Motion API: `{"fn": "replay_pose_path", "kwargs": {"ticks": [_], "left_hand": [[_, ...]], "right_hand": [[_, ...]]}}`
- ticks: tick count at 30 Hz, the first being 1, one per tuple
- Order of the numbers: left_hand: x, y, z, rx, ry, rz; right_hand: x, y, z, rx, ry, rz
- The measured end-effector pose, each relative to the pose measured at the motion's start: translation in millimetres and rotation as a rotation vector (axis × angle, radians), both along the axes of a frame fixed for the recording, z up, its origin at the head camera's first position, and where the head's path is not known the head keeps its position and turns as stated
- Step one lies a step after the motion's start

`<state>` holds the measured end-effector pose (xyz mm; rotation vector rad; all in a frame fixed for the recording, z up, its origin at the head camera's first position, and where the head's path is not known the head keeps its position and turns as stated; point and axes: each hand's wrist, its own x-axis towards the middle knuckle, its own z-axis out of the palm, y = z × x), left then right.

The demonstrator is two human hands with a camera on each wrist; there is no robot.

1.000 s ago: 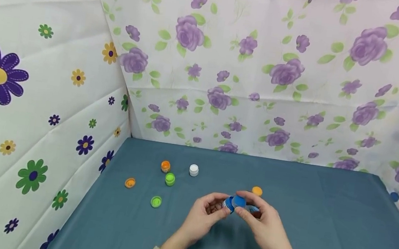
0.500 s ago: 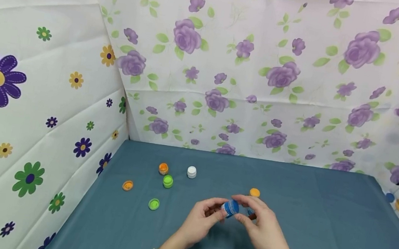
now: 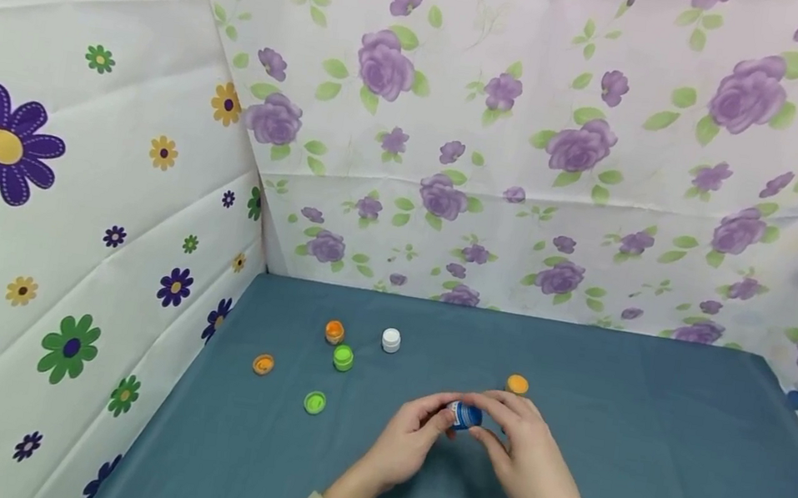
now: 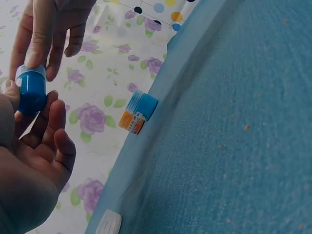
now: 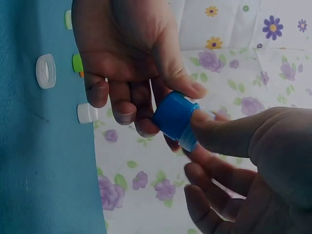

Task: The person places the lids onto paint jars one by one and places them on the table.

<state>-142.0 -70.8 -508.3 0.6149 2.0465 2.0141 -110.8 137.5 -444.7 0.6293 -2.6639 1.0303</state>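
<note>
In the head view a small blue paint jar (image 3: 466,415) is held off the table between both hands. My left hand (image 3: 406,442) grips the jar's body between thumb and fingers. With thumb and fingertips, my right hand (image 3: 530,460) pinches the jar's translucent lid (image 5: 189,139), which sits against the mouth of the jar. The right wrist view shows the jar body (image 5: 170,117) tilted, its lid toward the right hand. A jar with orange paint (image 3: 517,384) stands just behind the right hand. Next to it in the left wrist view is a light blue jar (image 4: 147,105), hidden in the head view.
To the left on the blue tablecloth (image 3: 652,451) stand an open orange jar (image 3: 334,332), an open green jar (image 3: 342,358) and a white jar (image 3: 390,340). An orange lid (image 3: 263,364) and a green lid (image 3: 314,403) lie nearer. Floral cloth walls (image 3: 416,117) enclose the back and sides.
One second ago the lid was tilted beside the jar's mouth; now it lines up on the jar. The right hand has moved slightly left, round the lid, and the hands are closer together.
</note>
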Motion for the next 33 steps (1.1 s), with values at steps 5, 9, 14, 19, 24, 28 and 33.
{"fn": "replay_pose_path", "kwargs": {"ticks": [5,9,14,19,24,28,33], "left_hand": [[-2.8,-1,2.1,0.049,0.001,0.003],[-4.9,-4,4.7,0.067,0.004,0.023],[-6.2,-7,8.0,0.044,0.013,0.021],[-3.8,-4,10.0,0.038,0.020,0.011],[-1.5,-1,9.7,0.020,0.009,0.023],[0.7,1,9.5,0.036,-0.001,0.015],[3.0,0,8.1,0.080,-0.021,0.003]], "right_hand": [[-2.7,0,1.2,0.005,0.037,0.002],[-4.7,-1,4.4,0.024,-0.012,-0.043],[-6.9,-4,8.1,0.063,-0.091,-0.119],[-5.2,-3,11.6,0.110,-0.171,-0.164],[-0.3,2,18.1,0.096,-0.249,-0.213],[2.4,10,20.6,0.045,-0.185,-0.150],[3.9,18,19.2,0.050,-0.077,0.026]]}}
